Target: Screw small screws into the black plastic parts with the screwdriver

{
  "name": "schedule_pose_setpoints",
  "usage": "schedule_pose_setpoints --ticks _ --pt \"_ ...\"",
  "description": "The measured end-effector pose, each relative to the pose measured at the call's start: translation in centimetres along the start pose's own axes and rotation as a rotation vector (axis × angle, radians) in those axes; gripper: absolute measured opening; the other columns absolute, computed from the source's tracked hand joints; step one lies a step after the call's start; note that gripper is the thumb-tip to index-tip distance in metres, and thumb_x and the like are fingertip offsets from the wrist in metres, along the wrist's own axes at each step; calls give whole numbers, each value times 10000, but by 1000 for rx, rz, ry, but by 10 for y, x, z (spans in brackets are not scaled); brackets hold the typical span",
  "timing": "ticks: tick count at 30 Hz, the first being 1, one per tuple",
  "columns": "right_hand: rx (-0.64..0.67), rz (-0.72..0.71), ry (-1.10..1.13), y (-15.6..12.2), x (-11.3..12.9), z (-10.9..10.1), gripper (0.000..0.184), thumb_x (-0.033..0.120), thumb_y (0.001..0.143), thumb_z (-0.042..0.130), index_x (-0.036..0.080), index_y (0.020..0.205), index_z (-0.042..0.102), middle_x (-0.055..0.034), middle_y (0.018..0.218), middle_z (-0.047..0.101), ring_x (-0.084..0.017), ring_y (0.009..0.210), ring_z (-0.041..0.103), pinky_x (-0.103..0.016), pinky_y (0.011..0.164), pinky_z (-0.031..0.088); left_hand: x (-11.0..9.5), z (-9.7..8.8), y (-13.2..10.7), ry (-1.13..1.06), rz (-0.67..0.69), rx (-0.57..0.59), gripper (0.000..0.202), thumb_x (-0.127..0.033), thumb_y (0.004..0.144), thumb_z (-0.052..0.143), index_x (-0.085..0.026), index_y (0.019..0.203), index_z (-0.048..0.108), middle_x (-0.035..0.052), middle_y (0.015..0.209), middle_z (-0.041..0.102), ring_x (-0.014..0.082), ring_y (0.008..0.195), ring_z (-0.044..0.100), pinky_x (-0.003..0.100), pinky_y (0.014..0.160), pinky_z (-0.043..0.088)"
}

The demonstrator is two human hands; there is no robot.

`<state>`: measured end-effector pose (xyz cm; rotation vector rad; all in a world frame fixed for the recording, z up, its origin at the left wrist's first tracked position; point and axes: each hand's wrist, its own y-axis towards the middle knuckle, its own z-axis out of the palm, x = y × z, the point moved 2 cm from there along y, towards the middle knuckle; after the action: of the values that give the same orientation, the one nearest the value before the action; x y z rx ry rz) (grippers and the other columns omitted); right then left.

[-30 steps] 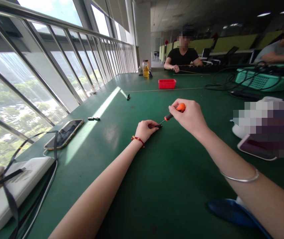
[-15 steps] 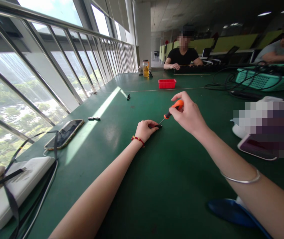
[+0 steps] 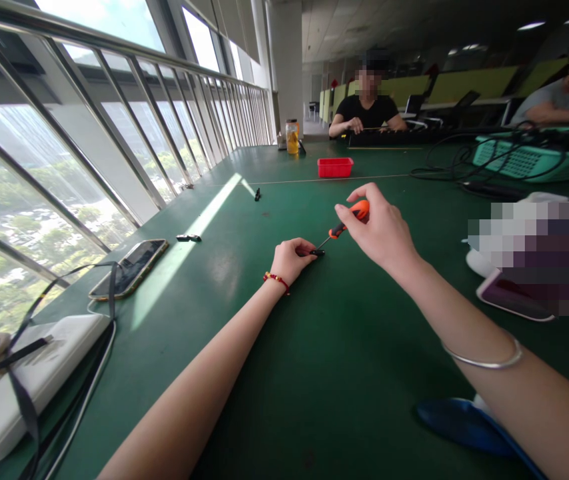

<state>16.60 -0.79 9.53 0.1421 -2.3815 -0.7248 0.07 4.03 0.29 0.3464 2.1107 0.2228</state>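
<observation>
My left hand [image 3: 292,259] rests on the green table [image 3: 344,360], fingers pinched on a small black part [image 3: 318,253]. My right hand [image 3: 382,230] grips an orange-handled screwdriver [image 3: 349,221] by its top, thumb and fingers around the handle. The thin shaft slants down to the left and its tip meets the black part. A red bead bracelet sits on my left wrist, a silver bangle on my right forearm.
A phone [image 3: 129,267] and a white device with black straps [image 3: 24,380] lie at left. Small black parts [image 3: 188,238] lie beyond. A red bin [image 3: 335,167], a jar [image 3: 292,137], a teal basket with cables [image 3: 524,160] and two seated people are at the far end.
My right hand's fingers have shifted around the screwdriver handle, going from a closed wrap to fingertips on it. The left hand and the black part stayed put.
</observation>
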Motion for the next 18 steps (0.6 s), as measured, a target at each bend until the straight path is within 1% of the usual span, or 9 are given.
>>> schedule_pose_setpoints --ticks 2,4,7,10,12,15,18 --pt "8 -16 0 0 1 0 259 478 808 457 243 856 552 -29 726 616 -209 655 549 -275 554 317 0 -1 -1 31 -13 2 129 -142 650 703 -140 779 693 42 753 707 152 715 649 268 715 533" --pt "20 -39 9 -1 3 -1 213 432 806 466 241 809 559 -20 709 611 -192 637 543 -268 551 315 -1 -2 -1 45 -18 1 137 -133 648 701 -140 785 705 40 741 706 154 709 647 265 707 529" --pt "15 -56 16 -2 6 -2 157 363 763 503 235 822 572 -9 691 597 -172 603 525 -258 538 308 -2 -1 -1 42 -18 1 133 -130 650 699 -143 782 708 32 727 703 149 700 643 256 696 525" --pt "13 -61 16 -3 8 -4 158 329 721 524 231 830 582 -2 671 587 -163 580 508 -252 526 298 -1 -1 0 34 -22 -6 115 -138 649 705 -146 764 705 28 719 702 147 694 643 253 691 523" --pt "18 -72 19 -4 9 -4 140 315 709 526 230 801 587 0 662 588 -158 572 503 -252 525 296 0 0 1 21 -25 -17 107 -136 648 707 -143 755 699 33 724 704 151 700 648 258 697 525" --pt "38 -95 29 -3 10 -4 117 316 723 516 226 735 590 -2 647 594 -153 566 502 -253 521 291 2 1 1 -45 -23 -26 95 -119 658 694 -133 752 683 48 759 713 154 722 661 264 721 531" --pt "35 -114 26 -3 10 -4 201 383 769 500 222 685 586 -4 607 583 -154 559 497 -255 513 283 3 2 1 -99 -11 -23 92 -113 663 687 -137 749 666 44 773 717 147 721 666 261 728 536"
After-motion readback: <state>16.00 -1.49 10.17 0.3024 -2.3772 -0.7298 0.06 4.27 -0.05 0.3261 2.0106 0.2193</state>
